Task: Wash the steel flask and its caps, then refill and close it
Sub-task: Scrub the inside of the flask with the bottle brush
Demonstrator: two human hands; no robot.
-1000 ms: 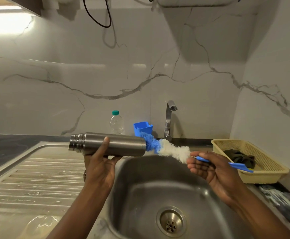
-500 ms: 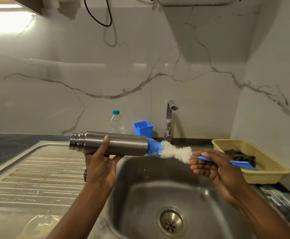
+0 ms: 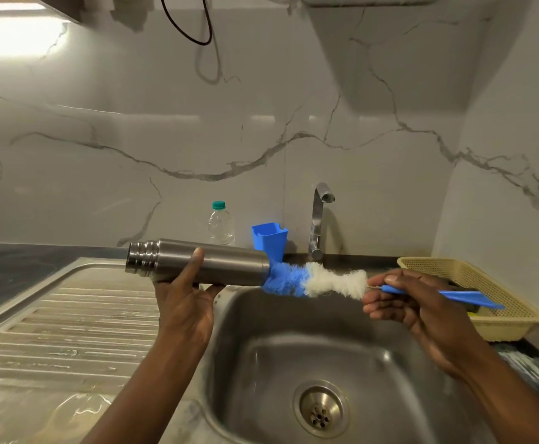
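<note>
The fingers (image 3: 212, 287) of the left hand (image 3: 185, 302) are curled up under a steel flask (image 3: 229, 262), and the thumb is laid over its near side, so the flask is gripped around its middle. The flask is held level on its side in the air, with its ribbed end pointed to 9 o'clock and its open end to 3 o'clock. It is held above the left rim of the sink (image 3: 261, 363), not touching it.

The fingers (image 3: 386, 307) of the right hand (image 3: 422, 309) are closed round the thin blue handle of a bottle brush (image 3: 319, 280), with the thumb pressed on top. This hand is placed at 3 o'clock of the flask, separated from it by the bristles. The blue bristles are pushed against the flask's open end, and the tip is hidden inside. The white bristles are exposed between flask and hand. The flat end of the handle is pointed to 3 o'clock, over a yellow basket (image 3: 438, 261).

At 6 o'clock of the hands, the drain (image 3: 321, 411) is seen in the sink's floor. At 12 o'clock of the brush, a tap (image 3: 318, 219) is mounted by the marble wall. A blue holder (image 3: 269, 238) is set just beside the tap at its 9 o'clock, and a clear plastic bottle (image 3: 220, 224) with a green cap is stood further that way. A wet draining board (image 3: 69, 315) is spread at 9 o'clock of the sink.
</note>
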